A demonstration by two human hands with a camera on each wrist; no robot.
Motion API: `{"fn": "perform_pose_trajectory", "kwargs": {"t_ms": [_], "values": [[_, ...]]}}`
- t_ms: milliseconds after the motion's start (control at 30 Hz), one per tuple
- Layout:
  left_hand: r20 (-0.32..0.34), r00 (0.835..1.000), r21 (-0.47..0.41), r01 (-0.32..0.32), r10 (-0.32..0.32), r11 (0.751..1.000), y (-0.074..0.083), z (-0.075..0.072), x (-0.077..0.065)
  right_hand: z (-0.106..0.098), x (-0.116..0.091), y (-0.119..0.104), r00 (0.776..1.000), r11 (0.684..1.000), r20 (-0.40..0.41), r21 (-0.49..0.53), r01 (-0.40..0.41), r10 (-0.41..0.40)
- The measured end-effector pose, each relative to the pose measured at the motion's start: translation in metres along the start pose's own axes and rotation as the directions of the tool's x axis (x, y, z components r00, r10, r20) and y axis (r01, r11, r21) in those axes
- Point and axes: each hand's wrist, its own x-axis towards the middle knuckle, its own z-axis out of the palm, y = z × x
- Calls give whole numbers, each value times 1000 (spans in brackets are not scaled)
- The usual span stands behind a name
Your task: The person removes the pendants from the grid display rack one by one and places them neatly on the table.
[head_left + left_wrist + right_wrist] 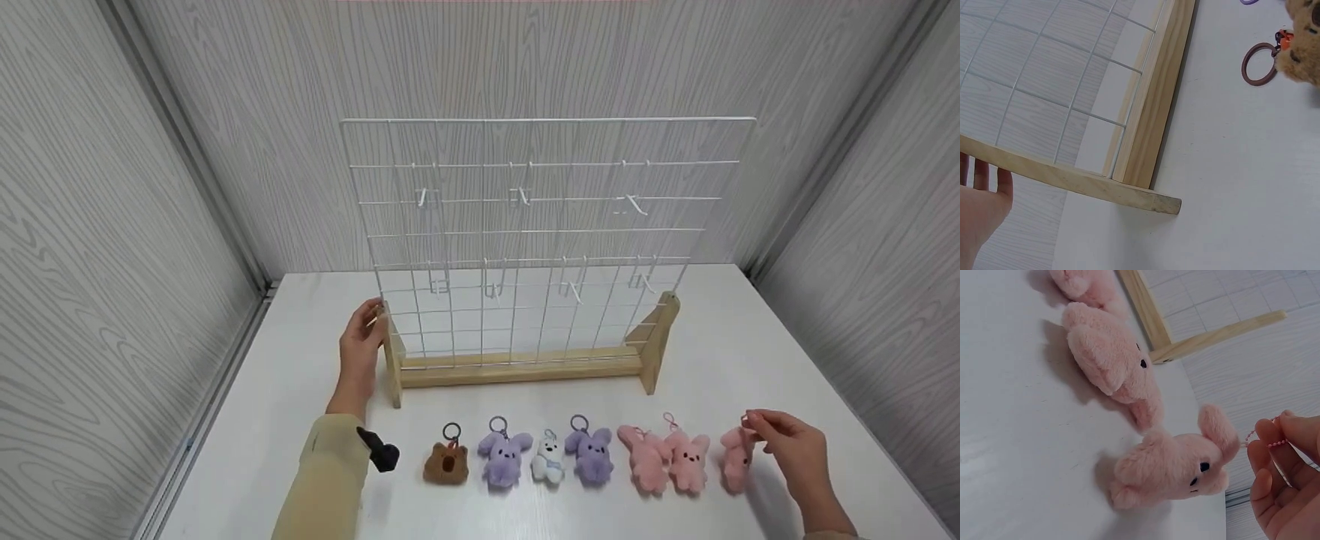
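Note:
My right hand [795,446] pinches the pink bead chain [1278,443] of a pink plush bunny keychain [737,459]. In the right wrist view the bunny [1179,467] hangs tilted from the chain, close over the table. At the other side, my left hand [362,345] holds the left wooden upright [392,360] of a white wire-grid display rack [517,230], its fingertips against the wood near the top. Two more pink plush keychains [688,461] lie just left of the held one.
Further left in the row are two purple plush keychains [504,459], a small white one [549,459] and a brown bear [446,463] with a black ring. Several white hooks [636,204] stick out from the grid. Grey wood-patterned walls [135,225] enclose the white table [285,390].

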Motion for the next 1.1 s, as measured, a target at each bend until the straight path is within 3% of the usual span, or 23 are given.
{"fn": "perform_pose_trajectory", "kwargs": {"t_ms": [400, 700, 900, 1100], "values": [[-27, 1000, -26, 3, -4, 1000, -8, -1, 5, 7, 17, 3, 999, 996, 44, -85, -6, 10], [-19, 1000, -19, 21, -21, 1000, -1, 0, 2, 18, 27, 3, 995, 994, 101, -108, 28, -17], [-11, 1000, 0, 27, -27, 1000, 10, 4, -6, 22, 30, 6, 996, 994, 85, -97, 47, -39], [-22, 999, 1, 23, -23, 1000, 1, 1, 1, 21, 34, 10, 999, 996, 42, -89, 14, -11]]}}
